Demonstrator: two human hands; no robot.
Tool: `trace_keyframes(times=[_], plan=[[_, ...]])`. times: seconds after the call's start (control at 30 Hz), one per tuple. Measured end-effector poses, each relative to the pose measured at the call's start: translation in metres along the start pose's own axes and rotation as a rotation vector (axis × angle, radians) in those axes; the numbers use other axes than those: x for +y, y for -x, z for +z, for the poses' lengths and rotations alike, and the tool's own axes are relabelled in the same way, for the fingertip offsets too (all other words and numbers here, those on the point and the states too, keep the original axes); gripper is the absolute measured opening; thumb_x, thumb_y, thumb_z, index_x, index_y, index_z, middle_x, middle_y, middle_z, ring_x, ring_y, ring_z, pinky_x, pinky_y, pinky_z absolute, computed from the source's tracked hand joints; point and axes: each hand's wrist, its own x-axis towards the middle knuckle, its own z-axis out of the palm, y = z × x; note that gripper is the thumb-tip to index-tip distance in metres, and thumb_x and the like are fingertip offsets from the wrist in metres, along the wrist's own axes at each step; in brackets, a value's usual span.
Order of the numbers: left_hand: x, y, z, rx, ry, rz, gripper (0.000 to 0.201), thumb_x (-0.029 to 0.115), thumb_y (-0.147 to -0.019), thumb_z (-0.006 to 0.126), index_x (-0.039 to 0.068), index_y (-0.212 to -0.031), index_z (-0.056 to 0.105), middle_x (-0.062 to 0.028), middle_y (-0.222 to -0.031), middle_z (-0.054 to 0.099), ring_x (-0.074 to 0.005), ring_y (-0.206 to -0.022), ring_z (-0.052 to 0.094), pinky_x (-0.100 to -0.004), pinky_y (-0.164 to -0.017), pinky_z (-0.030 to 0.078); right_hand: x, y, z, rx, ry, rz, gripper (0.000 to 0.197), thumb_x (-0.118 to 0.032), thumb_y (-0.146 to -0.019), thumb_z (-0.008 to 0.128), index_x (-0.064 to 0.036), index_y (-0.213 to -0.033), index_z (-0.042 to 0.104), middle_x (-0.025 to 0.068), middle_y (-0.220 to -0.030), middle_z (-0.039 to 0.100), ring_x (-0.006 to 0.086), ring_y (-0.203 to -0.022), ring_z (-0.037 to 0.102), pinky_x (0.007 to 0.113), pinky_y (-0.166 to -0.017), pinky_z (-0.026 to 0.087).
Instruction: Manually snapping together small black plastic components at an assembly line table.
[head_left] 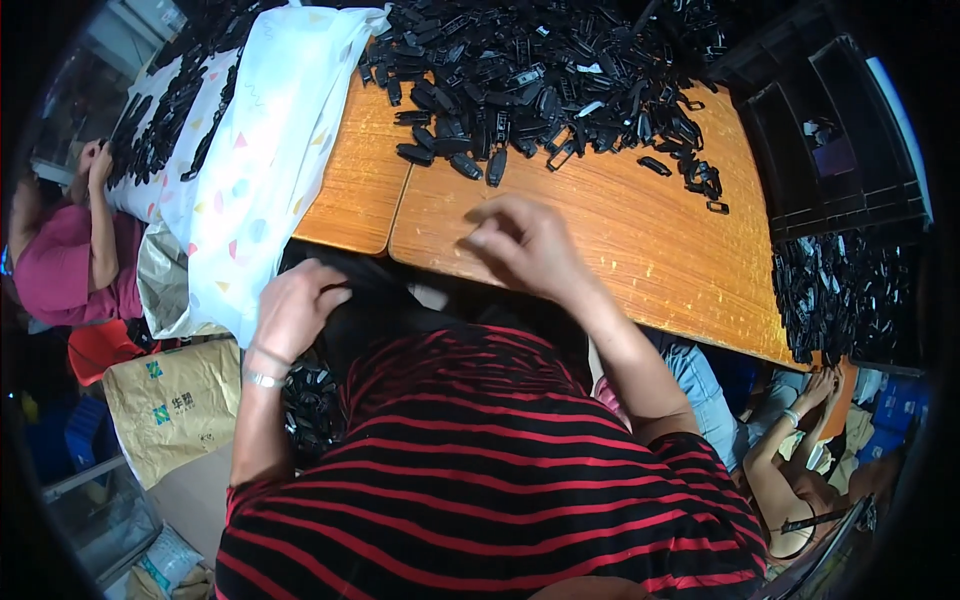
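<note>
My right hand [532, 248] is over the near part of the wooden table [600, 235], slightly blurred. Its thumb and fingers are bent but apart, and I see nothing between them. Beyond it lies a large heap of small black plastic casings [500, 100], some long and closed, others frame-like with a window. My left hand [297, 305], with a band on its wrist, hangs just off the table's front edge beside a patterned white plastic sheet [265, 150]. Its fingers curl loosely, the thumb stands apart, and no object shows in it. More black casings [310, 400] lie below my left forearm.
A black crate [840, 150] stands at the right, with more casings [840, 300] below it. A co-worker in a purple top [75, 260] works at the left; another person's hands [822, 385] show at lower right. A printed brown sack [175, 405] lies at lower left.
</note>
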Motion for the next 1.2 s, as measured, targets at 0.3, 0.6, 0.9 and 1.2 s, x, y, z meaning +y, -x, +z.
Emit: trace_keyframes(times=[0.3, 0.6, 0.9, 1.2], plan=[[0.051, -0.099, 0.028, 0.459, 0.201, 0.363, 0.020, 0.006, -0.082, 0.065, 0.007, -0.103, 0.066, -0.0097, -0.086, 0.060, -0.0295, -0.082, 0.062, -0.0379, -0.069, 0.050, 0.042, -0.040, -0.071, 0.235, 0.881, 0.037, 0.016, -0.004, -0.080, 0.068, -0.0041, -0.097, 0.068, 0.0131, -0.091, 0.057, 0.0328, -0.074, 0.063, 0.042, -0.065, 0.053], [0.062, -0.150, 0.042, 0.451, -0.044, 0.505, 0.017, 0.006, -0.077, 0.066, 0.008, -0.094, 0.065, -0.0083, -0.092, 0.054, -0.0262, -0.087, 0.056, -0.0369, -0.068, 0.050, 0.019, -0.024, -0.079, 0.029, 0.827, -0.142, 0.020, -0.006, -0.082, 0.068, -0.0029, -0.099, 0.058, 0.0135, -0.095, 0.056, 0.0347, -0.085, 0.062, 0.043, -0.067, 0.053], [0.081, -0.123, 0.036, 0.347, 0.513, 0.441, 0.024, 0.001, -0.080, 0.068, 0.002, -0.103, 0.059, -0.0068, -0.094, 0.059, -0.0183, -0.077, 0.061, -0.0305, -0.066, 0.049, -0.011, -0.017, -0.038, 0.252, 0.214, -0.283, 0.032, -0.005, -0.090, 0.063, -0.0038, -0.122, 0.058, 0.0089, -0.087, 0.062, 0.0172, -0.066, 0.060, 0.027, -0.059, 0.048], [0.082, -0.115, 0.061, 0.087, 1.765, 0.231, 0.027, -0.001, -0.088, 0.065, -0.003, -0.115, 0.059, -0.0044, -0.100, 0.066, -0.0088, -0.082, 0.062, -0.0209, -0.072, 0.050, -0.010, -0.010, -0.010, 0.279, -0.217, -0.079, 0.030, -0.004, -0.087, 0.068, -0.0019, -0.116, 0.059, 0.0072, -0.086, 0.068, 0.0078, -0.066, 0.062, 0.022, -0.057, 0.050]])
